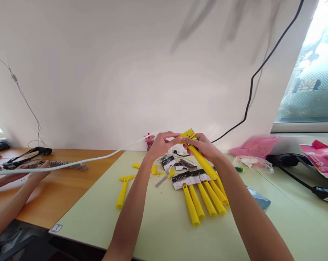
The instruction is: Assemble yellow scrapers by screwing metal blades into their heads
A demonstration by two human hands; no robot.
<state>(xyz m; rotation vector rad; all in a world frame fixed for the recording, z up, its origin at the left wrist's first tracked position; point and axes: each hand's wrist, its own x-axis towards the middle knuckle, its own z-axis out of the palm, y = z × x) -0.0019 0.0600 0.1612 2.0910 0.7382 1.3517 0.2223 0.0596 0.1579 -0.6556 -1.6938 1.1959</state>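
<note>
My left hand [163,144] pinches the head end of a yellow plastic scraper [203,163], held up above the table. My right hand [206,145] closes around the same scraper from the other side, near where head and handle meet. A small dark and green bit shows by the right fingers; I cannot make out what it is. The scraper's tubular handle slants down to the right. Under it lie several yellow scrapers [191,206] in a row, their heads covered by black-and-white cards [184,179]. Another yellow scraper [122,192] lies alone, left of my left forearm.
Behind my hands are a red cup [148,141], loose yellow pieces [154,169] and a metal blade [161,181]. Pink plastic [255,146], a black headset [297,177] and a blue-grey packet [258,198] lie right. A white cable [98,158] crosses leftward, near another person's hands [39,172].
</note>
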